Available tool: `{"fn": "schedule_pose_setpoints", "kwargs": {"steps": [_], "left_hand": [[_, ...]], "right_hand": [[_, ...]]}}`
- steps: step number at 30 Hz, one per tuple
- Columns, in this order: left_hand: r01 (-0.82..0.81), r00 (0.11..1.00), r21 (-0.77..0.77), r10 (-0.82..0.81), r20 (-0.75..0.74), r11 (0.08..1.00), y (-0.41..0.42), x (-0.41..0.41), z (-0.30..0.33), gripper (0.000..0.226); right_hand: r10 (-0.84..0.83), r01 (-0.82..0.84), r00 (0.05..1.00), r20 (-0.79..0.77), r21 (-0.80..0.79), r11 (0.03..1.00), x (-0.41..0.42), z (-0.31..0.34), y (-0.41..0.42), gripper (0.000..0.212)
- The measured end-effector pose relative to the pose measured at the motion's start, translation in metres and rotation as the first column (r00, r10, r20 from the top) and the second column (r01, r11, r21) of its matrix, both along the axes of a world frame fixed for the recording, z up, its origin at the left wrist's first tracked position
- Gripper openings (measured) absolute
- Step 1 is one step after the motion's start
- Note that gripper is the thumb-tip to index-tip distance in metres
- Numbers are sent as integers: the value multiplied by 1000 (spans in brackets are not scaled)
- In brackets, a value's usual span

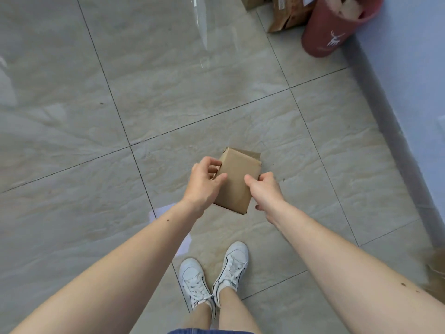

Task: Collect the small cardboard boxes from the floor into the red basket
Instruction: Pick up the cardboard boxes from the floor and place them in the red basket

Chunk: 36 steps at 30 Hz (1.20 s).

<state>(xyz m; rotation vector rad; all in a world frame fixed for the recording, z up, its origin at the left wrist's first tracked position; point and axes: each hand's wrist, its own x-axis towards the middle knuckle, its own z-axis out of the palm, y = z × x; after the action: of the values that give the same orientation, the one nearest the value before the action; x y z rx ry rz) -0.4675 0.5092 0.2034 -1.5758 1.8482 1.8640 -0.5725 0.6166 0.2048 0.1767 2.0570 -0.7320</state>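
Item in hand: one small cardboard box [237,179], plain brown, held above the tiled floor [96,116] in front of the person's white shoes [214,278]. Left hand [204,186] grips its left edge, fingers curled round and thumb on the top face; right hand [263,189] pinches its right edge, fingers folded under. Destination: red basket [330,27], standing at the far right against the blue wall [414,68], well apart from the box; pale cardboard pieces already show inside its rim. Outstanding: further cardboard boxes [284,18] lie on the floor just beside the basket. Judged status: partway, with this box lifted but not yet deposited.
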Motion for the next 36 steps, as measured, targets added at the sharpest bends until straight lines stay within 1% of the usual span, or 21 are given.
{"fn": "schedule_pose_setpoints", "kwargs": {"steps": [3,7,12,15,18,21,25,29,33,36], "left_hand": [[-89,995,-46,87,-48,995,-14,13,72,24],[-219,972,-72,211,-102,973,-35,38,157,23],[-382,920,-51,375,-115,923,-46,80,225,40],[-456,881,-30,447,-152,889,-52,107,256,35],[-506,855,-70,490,-167,859,-58,137,284,33],[-570,816,-89,551,-176,817,-65,170,306,38],[-643,762,-92,624,-172,760,-77,225,325,29],[-679,733,-112,659,-168,726,-93,292,340,37],[-707,707,-143,685,-177,693,-115,364,356,25],[-711,703,-175,693,-163,681,-136,421,366,36]], "right_hand": [[29,-33,998,-57,-55,998,8,71,-26,36],[84,-96,991,-107,-114,989,25,150,-57,35],[212,-230,970,-119,-160,960,56,220,-90,40],[338,-360,928,-155,-154,920,76,254,-109,43],[441,-470,876,-196,-142,871,99,281,-125,48],[512,-545,833,-208,-157,823,128,303,-143,50],[583,-611,792,-182,-206,765,178,326,-164,48],[641,-647,758,-119,-260,717,238,346,-190,49],[690,-681,719,-83,-283,675,307,358,-222,53],[711,-696,700,-70,-290,657,364,364,-246,52]]}}
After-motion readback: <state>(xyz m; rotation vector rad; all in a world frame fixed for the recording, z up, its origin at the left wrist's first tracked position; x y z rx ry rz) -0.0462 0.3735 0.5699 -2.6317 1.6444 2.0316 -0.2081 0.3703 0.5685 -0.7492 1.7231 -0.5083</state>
